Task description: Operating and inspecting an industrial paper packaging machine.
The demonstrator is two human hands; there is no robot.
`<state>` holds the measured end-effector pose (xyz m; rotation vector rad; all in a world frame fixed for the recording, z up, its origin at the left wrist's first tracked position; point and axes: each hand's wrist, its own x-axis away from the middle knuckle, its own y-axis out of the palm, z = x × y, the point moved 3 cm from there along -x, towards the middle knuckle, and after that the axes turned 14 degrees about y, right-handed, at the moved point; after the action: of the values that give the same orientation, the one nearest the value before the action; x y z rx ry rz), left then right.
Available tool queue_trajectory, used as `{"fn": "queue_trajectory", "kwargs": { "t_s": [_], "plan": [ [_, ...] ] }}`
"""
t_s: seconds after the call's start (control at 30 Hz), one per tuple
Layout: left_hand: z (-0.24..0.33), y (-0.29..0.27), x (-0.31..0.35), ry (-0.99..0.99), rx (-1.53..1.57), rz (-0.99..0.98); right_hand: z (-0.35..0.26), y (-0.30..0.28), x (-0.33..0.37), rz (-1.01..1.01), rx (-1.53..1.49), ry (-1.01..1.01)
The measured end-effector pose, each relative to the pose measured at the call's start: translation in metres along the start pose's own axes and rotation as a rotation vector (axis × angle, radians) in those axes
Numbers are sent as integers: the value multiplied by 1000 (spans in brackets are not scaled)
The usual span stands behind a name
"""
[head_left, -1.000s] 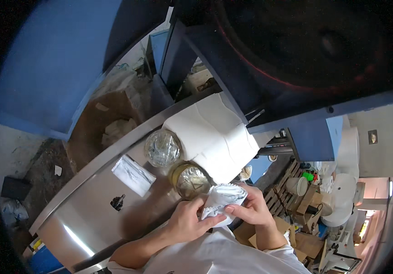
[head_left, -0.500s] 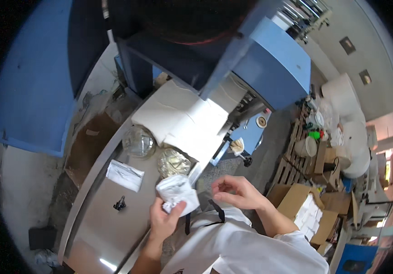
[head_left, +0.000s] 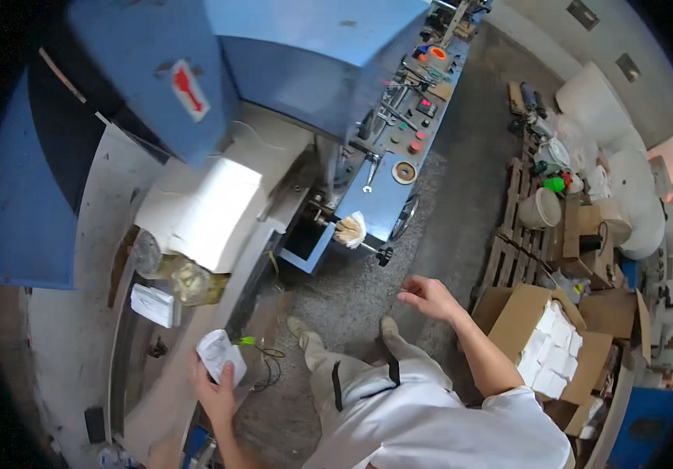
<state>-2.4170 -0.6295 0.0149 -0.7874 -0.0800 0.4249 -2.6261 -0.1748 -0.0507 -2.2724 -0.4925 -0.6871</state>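
My left hand [head_left: 215, 393] is closed around a small white packet [head_left: 217, 352], thumb on its near side, just over the edge of the metal table [head_left: 184, 356]. Another white packet [head_left: 153, 305] lies farther back on that table. Behind it are a clear plastic-wrapped bundle [head_left: 147, 254] and a yellowish one [head_left: 193, 283], both against white sheet material [head_left: 219, 223] under the blue machine. My right hand [head_left: 428, 298] hangs in the air over the floor, fingers loosely bent, with nothing visible in it.
A blue control panel [head_left: 403, 168] with buttons and a wrench stands ahead; a black knob [head_left: 384, 256] sticks out from it. At right, an open cardboard box [head_left: 517, 313] holds many white packets. Wooden pallets [head_left: 506, 227] and a white bucket [head_left: 539, 209] stand behind it.
My view has swung to the right, showing more of the control panel and floor. The left hand still holds the packet, now farther left in view; the right hand is farther right.
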Motion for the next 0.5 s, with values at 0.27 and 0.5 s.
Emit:
{"fn": "queue_trajectory", "kwargs": {
  "t_s": [0.27,0.5],
  "plan": [
    [-24,1,12,-113,88,90,125,-3,-47,-82,183,-27],
    [-25,16,15,-184,260,147,228,54,-69,-169,-18,83]
  ]
}}
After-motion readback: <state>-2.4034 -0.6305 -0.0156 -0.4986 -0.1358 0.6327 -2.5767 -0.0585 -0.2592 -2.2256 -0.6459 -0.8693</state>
